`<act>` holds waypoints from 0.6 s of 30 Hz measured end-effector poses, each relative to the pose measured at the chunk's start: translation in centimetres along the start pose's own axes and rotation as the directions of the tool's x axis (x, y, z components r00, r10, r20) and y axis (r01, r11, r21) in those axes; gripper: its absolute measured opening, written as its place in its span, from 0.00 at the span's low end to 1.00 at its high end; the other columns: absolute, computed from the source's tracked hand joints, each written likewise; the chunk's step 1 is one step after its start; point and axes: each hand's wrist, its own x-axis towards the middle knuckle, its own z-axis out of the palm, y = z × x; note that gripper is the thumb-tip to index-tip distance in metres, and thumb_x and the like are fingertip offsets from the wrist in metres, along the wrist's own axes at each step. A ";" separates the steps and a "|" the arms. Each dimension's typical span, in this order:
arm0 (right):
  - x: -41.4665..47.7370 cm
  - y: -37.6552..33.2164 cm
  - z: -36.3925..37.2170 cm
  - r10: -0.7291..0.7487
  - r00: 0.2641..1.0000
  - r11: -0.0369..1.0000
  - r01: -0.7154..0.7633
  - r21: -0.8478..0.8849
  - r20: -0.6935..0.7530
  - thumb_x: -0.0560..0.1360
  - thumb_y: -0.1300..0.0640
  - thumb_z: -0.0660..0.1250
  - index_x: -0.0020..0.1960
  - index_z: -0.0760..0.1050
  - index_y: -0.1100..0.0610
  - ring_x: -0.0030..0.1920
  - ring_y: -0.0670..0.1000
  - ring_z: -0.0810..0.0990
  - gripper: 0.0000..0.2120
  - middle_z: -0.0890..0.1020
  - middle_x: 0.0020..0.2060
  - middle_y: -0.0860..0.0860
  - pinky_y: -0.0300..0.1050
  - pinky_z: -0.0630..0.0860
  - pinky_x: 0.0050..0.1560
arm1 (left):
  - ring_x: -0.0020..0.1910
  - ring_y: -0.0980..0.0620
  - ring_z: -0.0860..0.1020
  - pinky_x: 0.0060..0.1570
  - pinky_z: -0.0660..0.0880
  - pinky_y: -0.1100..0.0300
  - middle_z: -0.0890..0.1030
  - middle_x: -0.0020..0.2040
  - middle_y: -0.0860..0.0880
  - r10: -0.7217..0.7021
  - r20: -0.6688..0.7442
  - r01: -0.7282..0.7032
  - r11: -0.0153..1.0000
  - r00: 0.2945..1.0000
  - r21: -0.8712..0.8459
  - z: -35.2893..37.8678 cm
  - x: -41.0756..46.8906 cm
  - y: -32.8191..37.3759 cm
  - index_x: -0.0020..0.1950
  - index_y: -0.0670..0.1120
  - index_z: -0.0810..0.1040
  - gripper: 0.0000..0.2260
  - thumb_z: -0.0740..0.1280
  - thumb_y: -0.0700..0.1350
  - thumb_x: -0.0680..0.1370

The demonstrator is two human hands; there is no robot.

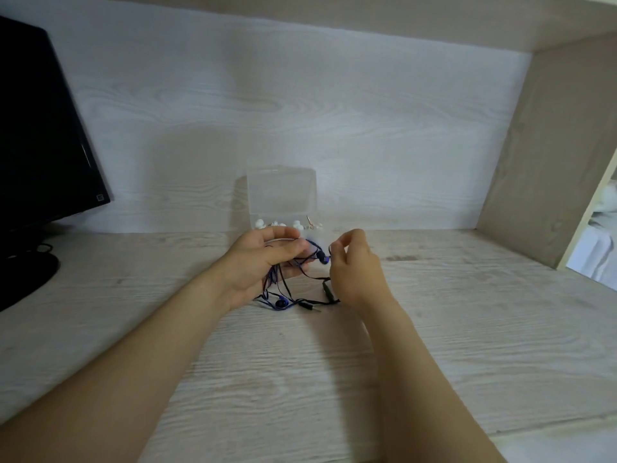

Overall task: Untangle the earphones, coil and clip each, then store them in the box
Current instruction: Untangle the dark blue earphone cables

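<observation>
A tangle of dark blue and black earphones (290, 297) hangs between my hands above the wooden desk (300, 379). My left hand (263, 262) grips a bunch of the cable, with loops trailing down to the desk. My right hand (354, 265) pinches a strand beside a blue earbud (323, 259). A second blue earbud (282, 302) and the jack plug (309, 307) lie on the desk below. Just behind my hands stands a clear plastic box (282, 195), its lid raised, with white earphones (283, 224) inside.
A black monitor (40, 135) on its round stand (23, 279) fills the far left. A white wood-grain back panel rises behind the box. A beige side panel (547, 155) closes the desk at the right, with a shelf overhead.
</observation>
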 end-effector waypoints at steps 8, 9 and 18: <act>0.3 -1.5 -0.9 0.119 0.978 0.824 -0.003 0.567 -0.169 0.87 0.54 0.57 0.56 0.70 0.55 0.30 0.44 0.76 0.05 0.75 0.31 0.49 0.41 0.78 0.40 | 0.50 0.47 0.88 0.36 0.83 0.56 0.88 0.57 0.48 0.210 -0.171 -0.145 0.933 0.963 0.328 -0.7 0.4 -0.2 0.60 0.45 0.83 0.08 0.70 0.37 0.83; 0.3 -1.4 -0.9 0.141 0.976 0.782 -0.007 0.623 -0.167 0.87 0.54 0.58 0.56 0.70 0.55 0.32 0.45 0.78 0.05 0.76 0.32 0.50 0.44 0.81 0.44 | 0.51 0.47 0.88 0.37 0.83 0.56 0.87 0.58 0.49 0.242 -0.200 -0.170 0.932 0.950 0.319 -0.8 0.5 -0.1 0.61 0.46 0.83 0.09 0.70 0.37 0.83; 1.2 0.6 -1.1 0.262 0.910 0.933 -0.154 0.325 -0.321 0.82 0.62 0.57 0.55 0.82 0.56 0.50 0.55 0.84 0.14 0.87 0.46 0.53 0.52 0.80 0.54 | 0.63 0.52 0.83 0.45 0.84 0.58 0.78 0.71 0.52 0.311 -0.196 -0.222 0.900 0.930 0.375 -1.2 0.9 0.0 0.74 0.50 0.77 0.27 0.73 0.31 0.78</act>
